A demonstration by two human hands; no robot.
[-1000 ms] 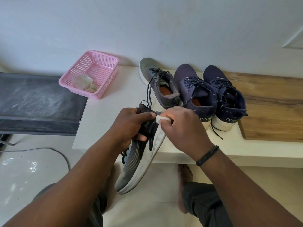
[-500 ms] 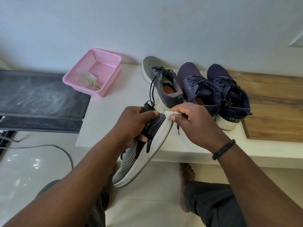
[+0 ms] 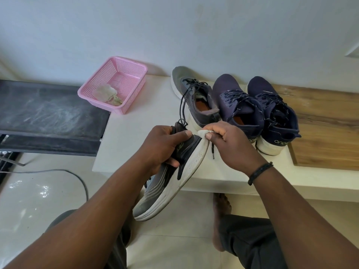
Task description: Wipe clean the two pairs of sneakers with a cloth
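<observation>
My left hand (image 3: pixel 162 147) grips a grey sneaker (image 3: pixel 171 183) by its dark heel collar, toe hanging down over the floor, white sole turned to the right. My right hand (image 3: pixel 231 144) pinches a small white cloth (image 3: pixel 203 133) against the top of that sole at the heel. The other grey sneaker (image 3: pixel 194 96) stands on the white bench (image 3: pixel 139 136), its black laces trailing toward my hands. Two navy sneakers (image 3: pixel 239 101) (image 3: pixel 275 113) stand side by side to its right.
A pink mesh basket (image 3: pixel 124 74) with a crumpled cloth (image 3: pixel 105 92) sits at the bench's back left. A wooden board (image 3: pixel 326 133) lies on the right. A dark panel (image 3: pixel 48 113) adjoins the bench on the left. A cable (image 3: pixel 77 177) runs over the glossy floor.
My right hand with the cloth has slid from the upper side of the heel rightward onto the white sole's top edge. The held sneaker has shifted slightly with it.
</observation>
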